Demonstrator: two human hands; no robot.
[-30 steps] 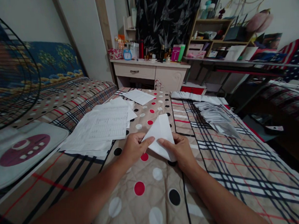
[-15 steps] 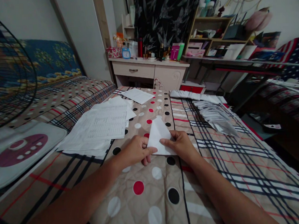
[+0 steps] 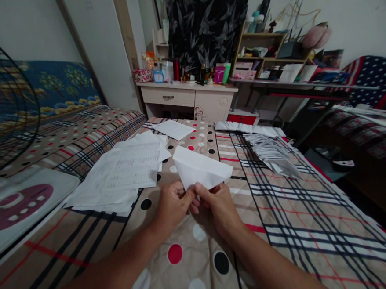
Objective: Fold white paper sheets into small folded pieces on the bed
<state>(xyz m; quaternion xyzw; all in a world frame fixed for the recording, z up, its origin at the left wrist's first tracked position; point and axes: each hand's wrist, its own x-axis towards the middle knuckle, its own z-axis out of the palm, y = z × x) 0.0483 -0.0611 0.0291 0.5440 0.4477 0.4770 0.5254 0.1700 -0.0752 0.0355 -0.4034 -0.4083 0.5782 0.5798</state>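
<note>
A folded sheet of white paper is held up over the bedspread, its wide edge away from me and its narrow end toward me. My left hand pinches the narrow end from the left, thumb on top. From the right, my right hand grips the same end, its thumb close beside the left one. The fingers under the paper are partly hidden. To the left lies a loose pile of written and lined sheets. A bundle of folded white papers lies to the right.
Another sheet and a row of folded papers lie farther back on the patterned bedspread. A fan and a white appliance with a purple panel stand at left. Behind the bed is a white dresser.
The folded paper has turned, so its point now faces me and its wide edge faces away. Both hands have come together at the narrow end. The view has shifted slightly.
</note>
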